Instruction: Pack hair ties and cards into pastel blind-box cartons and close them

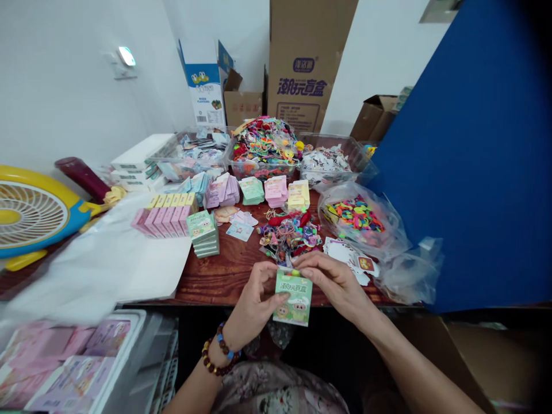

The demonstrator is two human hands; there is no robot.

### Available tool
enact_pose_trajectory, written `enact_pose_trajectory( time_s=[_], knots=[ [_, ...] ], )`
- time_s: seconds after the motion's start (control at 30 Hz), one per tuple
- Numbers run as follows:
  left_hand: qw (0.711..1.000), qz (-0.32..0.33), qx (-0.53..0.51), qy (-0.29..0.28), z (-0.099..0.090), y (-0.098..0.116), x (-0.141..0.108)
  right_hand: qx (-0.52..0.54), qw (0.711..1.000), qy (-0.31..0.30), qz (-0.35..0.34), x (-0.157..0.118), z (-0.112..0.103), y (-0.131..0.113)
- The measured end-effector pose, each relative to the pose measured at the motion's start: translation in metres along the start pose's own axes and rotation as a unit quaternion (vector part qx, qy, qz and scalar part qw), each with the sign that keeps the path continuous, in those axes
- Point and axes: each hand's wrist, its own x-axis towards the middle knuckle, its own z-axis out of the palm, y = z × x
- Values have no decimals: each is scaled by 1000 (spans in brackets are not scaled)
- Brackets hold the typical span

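Observation:
Upright above the table's front edge is a small green cardboard box (293, 302) with cartoon characters on its front. My left hand (263, 296) grips its left side, thumb across the front. At the top right corner of the box, my right hand (332, 282) is closed on the rim, thumb in front and fingers behind. A bit of something yellow-green and red shows at the open top, mostly hidden by the fingers. Just beyond lies a heap of colourful cords and trinkets (291, 236). To the left stands a stack of similar green boxes (203, 236).
Flat folded boxes in blue, purple, green (252, 191), pink and yellow stand in a row. Behind them are clear bins of cards and colourful bands (265, 146). Pink boxes (166, 219) and a yellow fan (34, 213) are at left, a blue panel (474, 172) at right.

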Motion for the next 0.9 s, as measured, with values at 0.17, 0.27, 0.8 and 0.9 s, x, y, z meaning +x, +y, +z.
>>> enact_pose_trajectory(
  time_s=[0.17,0.27,0.8,0.9],
  knots=[
    [1000,-3,13,-5,0,0,-2,71,988,-81,107,10,-6,1],
    [1000,-4,30,-6,-1,-1,-3,112,976,-107,151,10,-9,4],
    [998,-6,63,-25,-8,-1,-8,63,982,-73,161,6,2,0],
    [998,-11,58,-6,-9,-6,-9,26,985,-110,128,5,-2,0]
  ],
)
